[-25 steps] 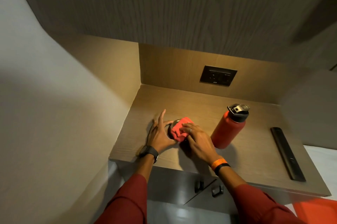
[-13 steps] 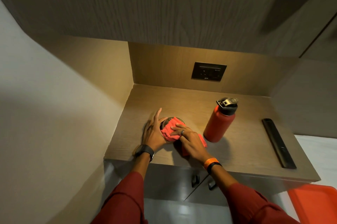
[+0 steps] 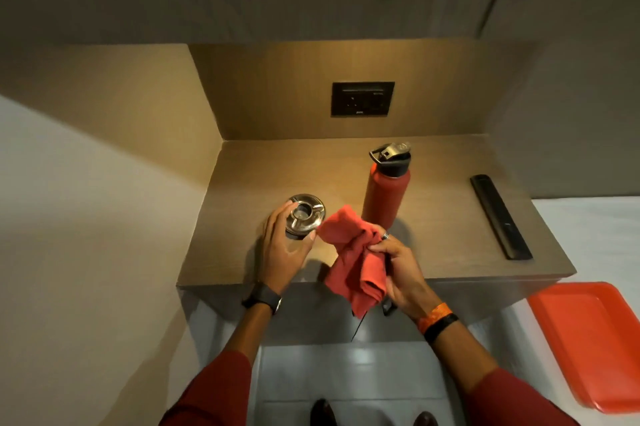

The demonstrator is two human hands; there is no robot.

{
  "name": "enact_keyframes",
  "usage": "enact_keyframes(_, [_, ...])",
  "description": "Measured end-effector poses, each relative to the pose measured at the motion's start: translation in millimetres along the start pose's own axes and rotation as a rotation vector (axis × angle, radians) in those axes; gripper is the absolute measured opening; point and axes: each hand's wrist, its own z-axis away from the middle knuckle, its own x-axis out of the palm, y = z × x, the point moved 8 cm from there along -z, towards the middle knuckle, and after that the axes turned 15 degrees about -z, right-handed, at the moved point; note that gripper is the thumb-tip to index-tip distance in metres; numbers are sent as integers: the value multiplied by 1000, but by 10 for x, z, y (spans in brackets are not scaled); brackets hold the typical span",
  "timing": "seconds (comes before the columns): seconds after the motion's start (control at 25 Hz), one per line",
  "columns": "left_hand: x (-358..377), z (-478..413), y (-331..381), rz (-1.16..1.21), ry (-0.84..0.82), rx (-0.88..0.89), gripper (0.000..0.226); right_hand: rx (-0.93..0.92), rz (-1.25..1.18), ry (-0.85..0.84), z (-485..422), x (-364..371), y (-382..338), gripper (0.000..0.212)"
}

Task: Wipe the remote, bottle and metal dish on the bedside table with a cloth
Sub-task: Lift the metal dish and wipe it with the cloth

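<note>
A round metal dish [image 3: 306,214] is lifted a little above the wooden bedside table [image 3: 284,165], held from the near side by my left hand [image 3: 285,247]. My right hand [image 3: 394,262] grips a red cloth [image 3: 353,259] that hangs loose over the table's front edge, beside the dish and off it. A red bottle [image 3: 384,198] with a dark cap stands upright behind the cloth. The black remote [image 3: 500,216] lies flat near the table's right edge.
A dark socket panel [image 3: 362,98] is set in the back wall of the alcove. Walls close in the table on the left and behind. An orange tray [image 3: 588,339] lies on a white surface at the lower right. Drawer fronts sit below the tabletop.
The cloth has come off the dish and my right hand has pulled back toward me with it. My left hand has raised the dish from the tabletop. The camera has tilted down.
</note>
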Motion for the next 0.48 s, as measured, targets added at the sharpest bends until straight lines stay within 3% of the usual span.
enact_keyframes(0.08, [171,299,424,284,-104,-10,51,82,-298,94,223,-283,-24,34])
enact_keyframes(0.16, [456,566,952,456,-250,11,46,69,-399,132,477,-560,-165,21])
enact_keyframes(0.24, [740,733,1479,528,-254,75,44,-4,-421,166,745,-934,-441,18])
enact_keyframes(0.36, [1242,940,2351,441,-227,246,33,-11,-317,213,1184,-1566,-861,47])
enact_keyframes(0.48, [2044,1256,3100,392,-297,234,27,-107,13,406,1671,-2516,-1444,34])
